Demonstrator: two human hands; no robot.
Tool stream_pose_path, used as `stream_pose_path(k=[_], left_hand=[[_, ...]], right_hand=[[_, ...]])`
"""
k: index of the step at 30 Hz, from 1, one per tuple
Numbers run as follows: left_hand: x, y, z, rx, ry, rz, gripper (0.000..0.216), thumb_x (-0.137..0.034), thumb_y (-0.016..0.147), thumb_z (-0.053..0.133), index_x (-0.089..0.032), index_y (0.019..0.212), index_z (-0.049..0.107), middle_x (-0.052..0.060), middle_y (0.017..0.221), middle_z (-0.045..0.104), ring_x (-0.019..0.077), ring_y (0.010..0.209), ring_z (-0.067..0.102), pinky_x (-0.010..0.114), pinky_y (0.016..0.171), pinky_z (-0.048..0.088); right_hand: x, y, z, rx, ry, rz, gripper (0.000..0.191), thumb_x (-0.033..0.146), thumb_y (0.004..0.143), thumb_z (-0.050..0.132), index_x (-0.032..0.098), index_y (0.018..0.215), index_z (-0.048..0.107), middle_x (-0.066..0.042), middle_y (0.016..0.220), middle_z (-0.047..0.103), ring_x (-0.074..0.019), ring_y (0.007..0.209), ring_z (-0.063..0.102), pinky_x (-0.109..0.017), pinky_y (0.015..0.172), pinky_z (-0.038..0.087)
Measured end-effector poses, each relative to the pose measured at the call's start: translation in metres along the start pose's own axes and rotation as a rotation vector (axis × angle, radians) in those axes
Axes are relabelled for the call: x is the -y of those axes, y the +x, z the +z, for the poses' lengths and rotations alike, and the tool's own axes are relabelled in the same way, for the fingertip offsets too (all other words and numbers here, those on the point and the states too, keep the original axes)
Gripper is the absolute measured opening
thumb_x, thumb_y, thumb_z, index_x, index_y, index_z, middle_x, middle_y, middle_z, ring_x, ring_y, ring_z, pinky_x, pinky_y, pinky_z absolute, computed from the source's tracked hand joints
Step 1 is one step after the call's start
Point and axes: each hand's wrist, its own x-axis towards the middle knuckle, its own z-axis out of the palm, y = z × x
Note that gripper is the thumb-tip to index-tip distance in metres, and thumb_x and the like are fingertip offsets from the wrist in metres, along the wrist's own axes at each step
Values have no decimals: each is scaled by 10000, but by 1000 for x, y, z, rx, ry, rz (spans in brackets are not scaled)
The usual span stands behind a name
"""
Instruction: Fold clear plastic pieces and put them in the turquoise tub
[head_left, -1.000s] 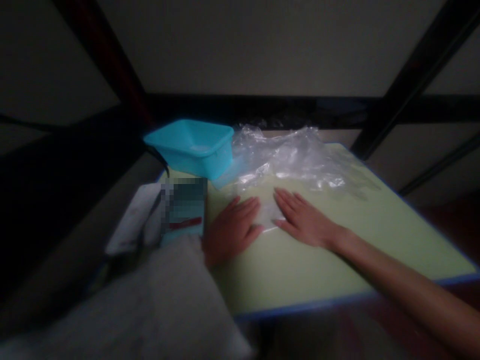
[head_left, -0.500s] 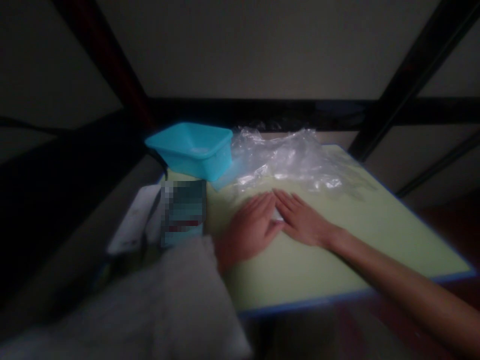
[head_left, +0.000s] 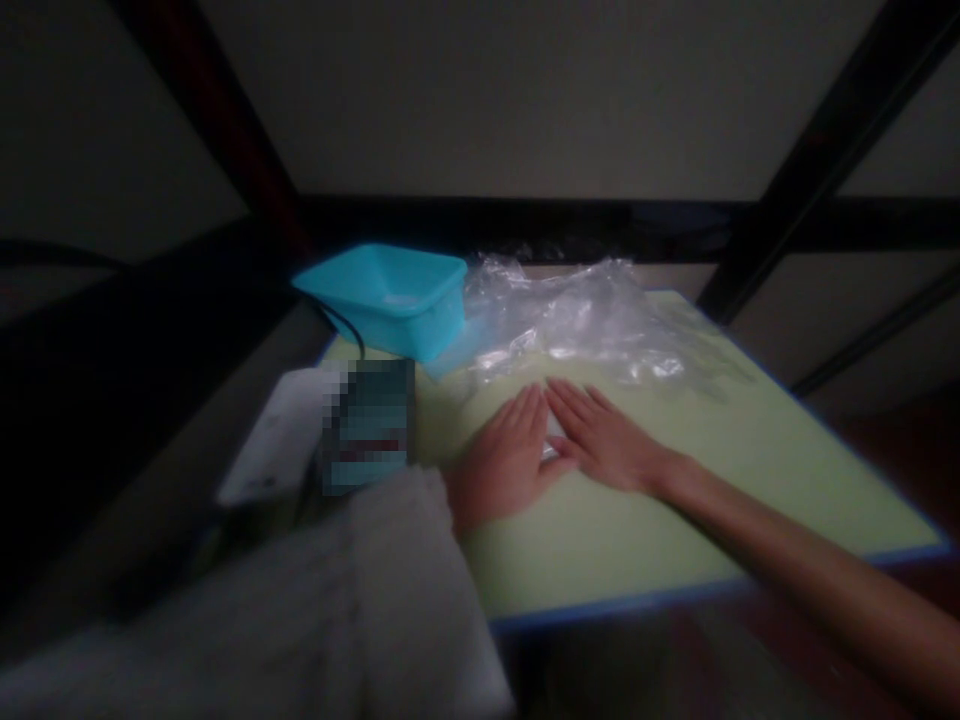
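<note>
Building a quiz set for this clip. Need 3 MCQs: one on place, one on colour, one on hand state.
1. Where is the blue tub?
A. far left corner of the table
B. near right corner
C. on the floor

2. What colour is the table top?
A. red
B. pale green
C. black

3. How are the left hand and right hand?
A. both fists
B. flat, palms down, side by side
C. raised off the table

Key: 1 A, it sits beside the crumpled clear plastic at the back left. 2 B, green with a blue edge. 3 B, fingers are spread flat on the surface.
</note>
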Motion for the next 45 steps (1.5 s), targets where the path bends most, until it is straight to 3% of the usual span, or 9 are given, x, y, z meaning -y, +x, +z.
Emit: stream_pose_path(k=[11, 22, 29, 34, 38, 42, 45], left_hand=[[5, -14, -9, 45, -3, -51, 697, -498, 909, 440, 31, 1350, 336, 279, 1468, 278, 319, 1393, 241, 456, 1132, 255], [8, -22, -16, 139, 24, -88, 706, -476, 886, 492, 8, 1375, 332, 254, 1484, 255, 326, 1390, 236, 465, 1125, 276], [10, -25, -12, 78, 3, -82, 688, -448, 872, 523, -26, 1383, 338, 232, 1482, 266, 314, 1386, 240, 467, 1118, 302], [8, -23, -17, 158, -14, -127, 705, -430, 867, 533, -32, 1406, 314, 214, 1494, 226, 301, 1390, 219, 451, 1133, 283], [7, -23, -18, 153, -49, -155, 713, -410, 851, 543, -63, 1422, 295, 181, 1505, 213, 286, 1399, 201, 470, 1140, 263], [9, -26, -11, 78, -77, -160, 756, -383, 799, 583, -94, 1431, 285, 155, 1512, 222, 284, 1407, 199, 490, 1146, 245], [10, -29, -5, 0, -84, -161, 727, -309, 774, 585, -124, 1422, 312, 135, 1513, 245, 284, 1406, 218, 512, 1143, 243]], right_hand=[[0, -4, -1, -40, -11, 37, 678, 517, 966, 183, 51, 1450, 277, -193, 1504, 261, -257, 1405, 208, -463, 1129, 202], [-5, -10, -3, -48, -24, 82, 709, 549, 961, 164, 44, 1444, 290, -191, 1497, 264, -266, 1396, 229, -491, 1112, 247], [-11, -14, 1, -113, 0, 69, 667, 550, 958, 248, 138, 1482, 224, -155, 1485, 308, -262, 1385, 260, -497, 1106, 265], [-19, -16, -3, -72, 57, 47, 646, 532, 962, 270, 150, 1481, 224, -132, 1495, 292, -256, 1383, 270, -503, 1108, 264], [-26, -12, -14, -99, 178, 33, 539, 465, 972, 311, 196, 1436, 355, -98, 1456, 398, -257, 1331, 381, -495, 1086, 312], [-28, -4, -21, -178, 342, 53, 441, 373, 983, 298, 165, 1298, 528, -113, 1300, 577, -239, 1184, 537, -434, 1007, 426], [-29, -1, -21, -213, 405, 62, 408, 354, 983, 306, 165, 1243, 557, -112, 1242, 612, -228, 1129, 566, -424, 980, 448]])
